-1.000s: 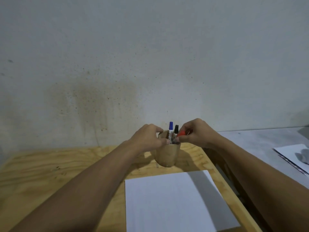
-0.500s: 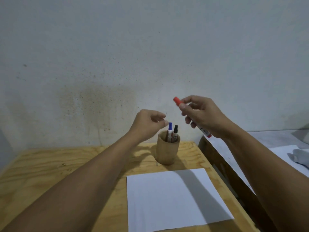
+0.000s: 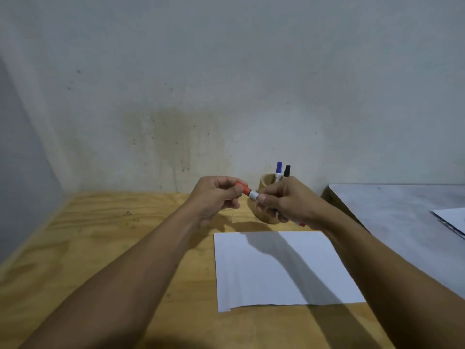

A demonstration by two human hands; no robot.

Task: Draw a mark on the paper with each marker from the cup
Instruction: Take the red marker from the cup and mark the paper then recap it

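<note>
Both hands meet above the far edge of the tabletop, sharing one red marker. The left hand has its grip closed around the red cap end, thumb and fingers pinched on it. The right hand has its grip closed on the white barrel, the marker's tail poking out red below the palm. The marker lies tilted, cap end higher and to the left. Just behind the hands stands the cup, partly hidden by them, with a blue marker and a black marker upright inside it. The paper lies flat on the tabletop nearer the person, blank, with arm shadows crossing it. A grey surface adjoins on the right
</note>
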